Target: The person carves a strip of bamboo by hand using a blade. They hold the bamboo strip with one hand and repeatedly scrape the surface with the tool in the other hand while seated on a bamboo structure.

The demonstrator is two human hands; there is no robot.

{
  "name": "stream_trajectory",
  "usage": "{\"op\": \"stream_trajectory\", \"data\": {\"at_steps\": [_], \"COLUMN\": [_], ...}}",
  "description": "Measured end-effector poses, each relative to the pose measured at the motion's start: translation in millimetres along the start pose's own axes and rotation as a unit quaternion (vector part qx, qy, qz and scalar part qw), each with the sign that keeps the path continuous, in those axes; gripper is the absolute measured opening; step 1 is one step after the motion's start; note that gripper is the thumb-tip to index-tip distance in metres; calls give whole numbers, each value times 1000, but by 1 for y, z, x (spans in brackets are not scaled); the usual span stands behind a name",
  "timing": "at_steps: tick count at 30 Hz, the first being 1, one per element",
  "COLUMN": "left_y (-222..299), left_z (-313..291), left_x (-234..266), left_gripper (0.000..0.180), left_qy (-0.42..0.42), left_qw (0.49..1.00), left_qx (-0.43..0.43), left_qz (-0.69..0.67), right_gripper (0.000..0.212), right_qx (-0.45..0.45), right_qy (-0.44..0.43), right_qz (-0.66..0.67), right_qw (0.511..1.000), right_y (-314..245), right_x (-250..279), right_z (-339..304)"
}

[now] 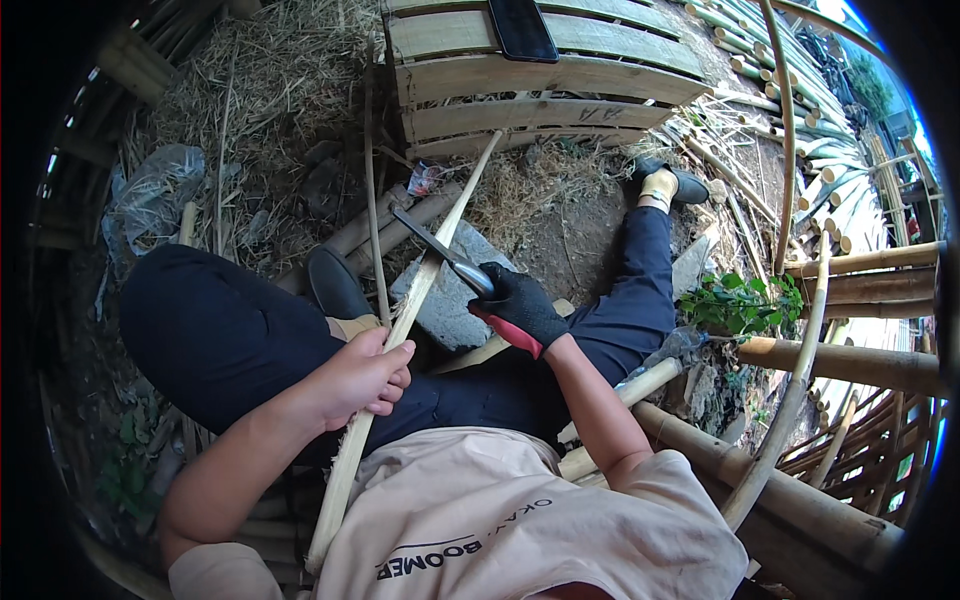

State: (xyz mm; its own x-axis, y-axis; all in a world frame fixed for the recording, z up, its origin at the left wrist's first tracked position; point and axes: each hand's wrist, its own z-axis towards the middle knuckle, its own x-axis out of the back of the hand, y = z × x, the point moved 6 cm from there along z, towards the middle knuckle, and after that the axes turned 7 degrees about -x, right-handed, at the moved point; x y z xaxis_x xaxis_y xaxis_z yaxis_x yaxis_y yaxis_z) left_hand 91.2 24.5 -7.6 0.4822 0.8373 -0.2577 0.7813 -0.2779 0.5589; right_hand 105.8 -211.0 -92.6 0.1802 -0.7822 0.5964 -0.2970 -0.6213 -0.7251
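My left hand (pixel 362 380), bare, is wrapped round a long pale split-bamboo strip (pixel 346 462). The strip slants from beside my waist up past a grey stone block (pixel 462 312) toward the wooden crate. My right hand (pixel 522 308), in a black glove with a red cuff area, is closed on the handle of a knife (pixel 424 236). Its dark blade lies across the strip over the stone, pointing up and left. Whether the edge bites into the bamboo, I cannot tell.
A slatted wooden crate (pixel 540 78) stands ahead with a dark phone (pixel 523 30) on top. Thin upright sticks rise left of the strip. Bamboo poles (pixel 840 365) line the right side, near a green plant (pixel 745 305). Plastic sheeting (pixel 160 195) and straw lie at left.
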Motion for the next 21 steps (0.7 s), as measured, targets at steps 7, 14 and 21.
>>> {"op": "stream_trajectory", "data": {"at_steps": [7,14,21], "left_y": [-24,-20,11], "left_z": [-14,-22,-50], "left_x": [-14,-1,13], "left_gripper": [17,17,33], "left_qy": [-69,-48,129], "left_qw": [965,953,806], "left_qx": [-17,-53,-131], "left_qz": [-252,-294,562], "right_gripper": [47,50,54], "right_qx": [-85,-17,69], "right_qy": [-30,-84,-135], "right_qz": [5,-153,-222], "right_qw": [996,984,963], "right_y": [0,-44,-60], "right_x": [5,28,18], "right_z": [9,36,60]}}
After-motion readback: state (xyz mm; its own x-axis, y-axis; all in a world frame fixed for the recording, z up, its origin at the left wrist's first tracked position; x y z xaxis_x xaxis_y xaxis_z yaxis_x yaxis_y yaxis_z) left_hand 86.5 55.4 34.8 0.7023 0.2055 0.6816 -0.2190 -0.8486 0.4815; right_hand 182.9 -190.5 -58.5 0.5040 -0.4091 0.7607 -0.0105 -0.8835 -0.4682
